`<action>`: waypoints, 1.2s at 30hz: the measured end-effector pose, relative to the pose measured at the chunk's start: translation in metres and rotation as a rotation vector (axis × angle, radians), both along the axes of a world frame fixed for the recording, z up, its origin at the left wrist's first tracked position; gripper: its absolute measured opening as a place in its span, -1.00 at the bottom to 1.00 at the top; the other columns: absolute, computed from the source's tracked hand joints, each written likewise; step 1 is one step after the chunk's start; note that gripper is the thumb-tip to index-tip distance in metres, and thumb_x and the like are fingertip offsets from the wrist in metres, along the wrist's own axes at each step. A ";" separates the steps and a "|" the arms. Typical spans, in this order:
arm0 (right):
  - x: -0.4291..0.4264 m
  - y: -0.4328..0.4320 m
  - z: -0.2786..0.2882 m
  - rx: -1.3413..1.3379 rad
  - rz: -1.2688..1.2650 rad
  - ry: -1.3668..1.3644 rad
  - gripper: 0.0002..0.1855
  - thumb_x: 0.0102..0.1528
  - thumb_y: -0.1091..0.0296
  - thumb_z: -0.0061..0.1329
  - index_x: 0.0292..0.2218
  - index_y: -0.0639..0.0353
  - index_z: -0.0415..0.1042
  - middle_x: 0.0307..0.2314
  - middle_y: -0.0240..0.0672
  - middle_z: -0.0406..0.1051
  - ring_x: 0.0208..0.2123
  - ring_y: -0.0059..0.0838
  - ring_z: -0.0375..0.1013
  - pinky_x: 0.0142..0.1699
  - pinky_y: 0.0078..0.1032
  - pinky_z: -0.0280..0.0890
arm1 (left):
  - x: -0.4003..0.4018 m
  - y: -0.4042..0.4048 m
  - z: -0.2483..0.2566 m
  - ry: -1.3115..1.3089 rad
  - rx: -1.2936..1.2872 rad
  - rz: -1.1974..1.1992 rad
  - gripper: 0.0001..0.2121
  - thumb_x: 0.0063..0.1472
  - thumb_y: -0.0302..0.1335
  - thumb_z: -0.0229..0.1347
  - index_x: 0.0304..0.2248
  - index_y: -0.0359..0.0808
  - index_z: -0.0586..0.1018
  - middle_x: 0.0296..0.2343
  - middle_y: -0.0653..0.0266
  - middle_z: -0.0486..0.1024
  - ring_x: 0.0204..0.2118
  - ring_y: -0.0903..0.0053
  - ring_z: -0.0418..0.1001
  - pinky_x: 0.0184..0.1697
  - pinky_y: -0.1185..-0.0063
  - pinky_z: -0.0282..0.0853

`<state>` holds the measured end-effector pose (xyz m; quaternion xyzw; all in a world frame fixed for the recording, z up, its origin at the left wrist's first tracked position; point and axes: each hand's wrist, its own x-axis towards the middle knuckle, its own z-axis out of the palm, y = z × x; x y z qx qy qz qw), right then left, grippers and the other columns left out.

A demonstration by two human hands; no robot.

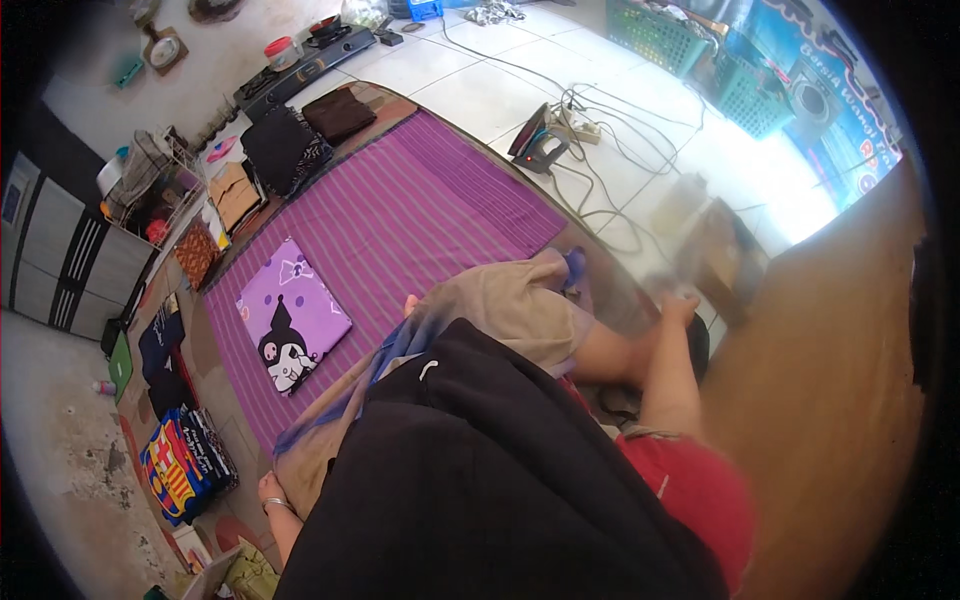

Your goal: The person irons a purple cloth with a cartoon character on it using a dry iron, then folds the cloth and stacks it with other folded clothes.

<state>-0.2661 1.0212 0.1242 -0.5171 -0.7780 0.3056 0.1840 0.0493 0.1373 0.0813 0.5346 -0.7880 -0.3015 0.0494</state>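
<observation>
My left hand (271, 487), with a metal bracelet at the wrist, is low at the left, beside the beige and blue cloth (517, 300) over my legs; its fingers are partly hidden. Out to the right, my right hand (679, 304) is blurred near a brown box-like thing (720, 262), and whether it holds anything is unclear. Before me a folded purple cloth (300, 311) with a cartoon print lies on a striped purple cloth (390, 217) spread on the floor. A clothes iron (541, 142) with a red light stands beyond its far right edge.
Cables and a power strip (585, 133) lie on white tiles by the iron. Folded clothes (180, 465) and dark folded cloths (285, 150) line the left and far edges. A gas stove (304, 71) and green baskets (754, 94) stand farther off. A brown wooden surface (825, 375) borders the right.
</observation>
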 end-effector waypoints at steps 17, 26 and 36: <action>-0.091 0.041 -0.019 -0.049 0.128 -0.171 -0.42 0.07 0.01 -0.23 0.01 0.23 0.16 -0.02 -0.09 0.18 0.02 -0.16 0.17 0.09 -0.38 0.08 | -0.002 0.018 0.025 -0.304 -0.073 -0.190 -0.61 0.15 -0.22 -0.21 -0.19 -0.30 0.49 -0.14 0.05 0.39 -0.06 0.23 0.31 -0.01 0.45 0.18; -0.117 0.043 -0.051 0.088 -0.040 0.218 -0.30 -0.21 0.09 0.14 -0.09 0.31 0.26 -0.24 0.01 0.37 -0.17 -0.10 0.36 -0.09 -0.35 0.24 | 0.004 0.011 0.041 -0.408 -0.113 -0.241 -0.52 0.17 -0.15 -0.27 -0.11 -0.35 0.41 -0.10 -0.02 0.33 0.00 0.17 0.24 0.04 0.43 0.12; -0.065 0.002 -0.046 -0.251 0.142 0.471 -0.66 -0.05 0.15 0.01 -0.31 0.22 0.37 -0.55 -0.25 0.42 -0.55 -0.43 0.43 -0.45 -0.52 0.29 | 0.038 0.012 -0.008 0.026 0.153 -0.104 -0.46 0.20 -0.08 -0.29 -0.10 -0.41 0.39 -0.12 0.01 0.36 -0.04 0.26 0.28 0.02 0.48 0.12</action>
